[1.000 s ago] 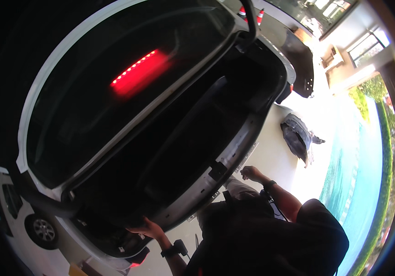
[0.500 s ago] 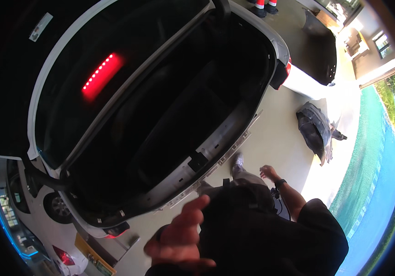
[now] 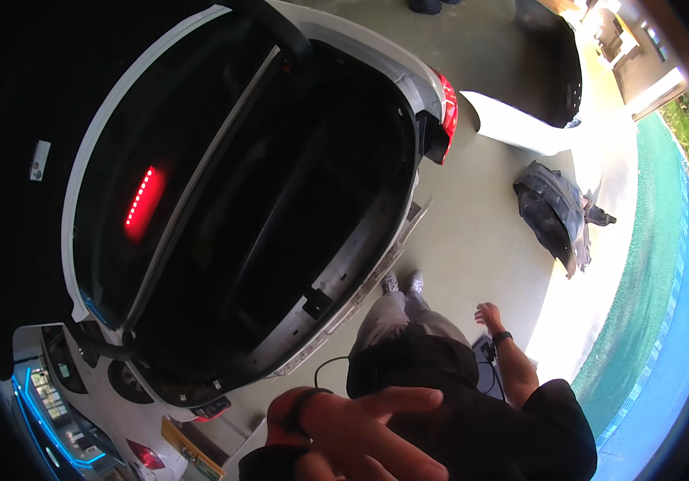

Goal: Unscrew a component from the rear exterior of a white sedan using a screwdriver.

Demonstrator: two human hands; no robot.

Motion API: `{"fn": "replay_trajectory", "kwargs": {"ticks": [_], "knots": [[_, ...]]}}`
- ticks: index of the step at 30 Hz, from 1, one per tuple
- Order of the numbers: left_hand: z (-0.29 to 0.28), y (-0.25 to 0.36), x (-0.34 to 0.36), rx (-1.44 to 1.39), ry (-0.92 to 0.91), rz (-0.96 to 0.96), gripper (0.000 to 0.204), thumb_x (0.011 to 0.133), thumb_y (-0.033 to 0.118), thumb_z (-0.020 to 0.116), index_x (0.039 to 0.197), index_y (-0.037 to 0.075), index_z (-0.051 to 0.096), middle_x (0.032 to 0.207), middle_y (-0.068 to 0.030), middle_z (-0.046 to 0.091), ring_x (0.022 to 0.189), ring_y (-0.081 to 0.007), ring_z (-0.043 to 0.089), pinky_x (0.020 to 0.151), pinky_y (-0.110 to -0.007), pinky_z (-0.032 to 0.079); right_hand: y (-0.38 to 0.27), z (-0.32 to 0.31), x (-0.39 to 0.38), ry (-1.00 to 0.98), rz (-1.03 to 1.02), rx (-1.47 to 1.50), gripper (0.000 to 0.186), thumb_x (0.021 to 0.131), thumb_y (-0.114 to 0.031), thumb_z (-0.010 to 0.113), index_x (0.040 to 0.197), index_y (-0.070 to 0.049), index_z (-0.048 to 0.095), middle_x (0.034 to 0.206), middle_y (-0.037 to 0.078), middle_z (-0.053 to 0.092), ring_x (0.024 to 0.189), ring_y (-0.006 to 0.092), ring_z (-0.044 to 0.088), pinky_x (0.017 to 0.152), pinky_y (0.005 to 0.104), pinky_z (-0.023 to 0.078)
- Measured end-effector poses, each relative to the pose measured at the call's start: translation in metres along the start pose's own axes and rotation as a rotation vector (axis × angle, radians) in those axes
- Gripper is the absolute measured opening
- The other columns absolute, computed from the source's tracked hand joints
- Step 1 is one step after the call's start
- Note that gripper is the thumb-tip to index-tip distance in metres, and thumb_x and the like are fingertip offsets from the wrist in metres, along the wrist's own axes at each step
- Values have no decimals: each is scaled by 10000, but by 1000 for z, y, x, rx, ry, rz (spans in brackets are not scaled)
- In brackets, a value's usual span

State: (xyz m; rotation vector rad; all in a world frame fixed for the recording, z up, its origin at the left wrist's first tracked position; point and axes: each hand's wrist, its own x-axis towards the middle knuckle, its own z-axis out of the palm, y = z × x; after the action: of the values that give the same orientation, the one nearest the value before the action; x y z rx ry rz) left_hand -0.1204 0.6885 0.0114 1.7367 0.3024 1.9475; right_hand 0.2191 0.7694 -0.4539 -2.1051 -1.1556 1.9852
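My left hand (image 3: 364, 433) is close to the camera at the bottom middle, in front of my dark clothing, fingers spread and holding nothing. My right hand (image 3: 487, 318) hangs beside my right leg with loosely parted fingers, empty, near a cabled device (image 3: 484, 353) at my side. Before me is a white car's open trunk (image 3: 304, 48), its dark interior visible, with a bare metal strip along the rear sill and no bumper cover on it. Left of the trunk, the rear window shows a lit red brake light (image 3: 140, 200). A red tail lamp (image 3: 446, 116) sits at the far corner.
A detached bumper cover (image 3: 513, 124) lies on the floor beyond the car, with a pile of dark plastic parts (image 3: 553, 216) at right. A second white car (image 3: 104, 433) and a yellow-sided box (image 3: 188, 449) stand at lower left. A green-and-blue printed surface (image 3: 649, 256) borders the right.
My left hand has left the trunk's edge and swung up toward the camera, fingers spreading. The view has shifted, bringing my legs and both feet into sight beside the car.
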Motion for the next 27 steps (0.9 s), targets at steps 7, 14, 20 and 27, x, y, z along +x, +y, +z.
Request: {"fn": "replay_trajectory", "kwargs": {"ticks": [7, 14, 20, 27], "knots": [[-100, -110, -96, 678, 132, -946, 131, 820, 168, 572, 854, 44, 599, 744, -91, 621, 679, -182, 617, 567, -260, 462, -19, -9, -19, -75, 88, -45, 248, 800, -230, 481, 878, -7, 556, 723, 104, 592, 608, 186, 563, 547, 290, 459], [-182, -271, -183, 838, 337, -1092, 161, 862, 169, 510, 922, 35, 579, 703, -91, 609, 657, -157, 608, 589, -254, 462, -64, -64, 44, -133, -212, -489, 271, 797, -237, 497, 907, -6, 586, 768, 109, 594, 695, 185, 558, 588, 286, 438], [-213, -341, -201, 1117, 437, -1090, 205, 813, 227, 554, 882, 34, 561, 765, -137, 602, 717, -278, 600, 607, -352, 469, -234, -68, 70, 39, -157, -99, 277, 835, -252, 476, 934, 0, 538, 736, 107, 589, 667, 193, 588, 617, 293, 469], [-201, -352, -215, 1324, 416, -1161, 231, 768, 262, 570, 832, 41, 581, 777, -160, 598, 739, -349, 577, 643, -420, 462, -329, -51, 99, -97, -266, -205, 209, 840, -234, 488, 901, -44, 547, 727, 82, 585, 656, 179, 592, 610, 279, 471]]}}
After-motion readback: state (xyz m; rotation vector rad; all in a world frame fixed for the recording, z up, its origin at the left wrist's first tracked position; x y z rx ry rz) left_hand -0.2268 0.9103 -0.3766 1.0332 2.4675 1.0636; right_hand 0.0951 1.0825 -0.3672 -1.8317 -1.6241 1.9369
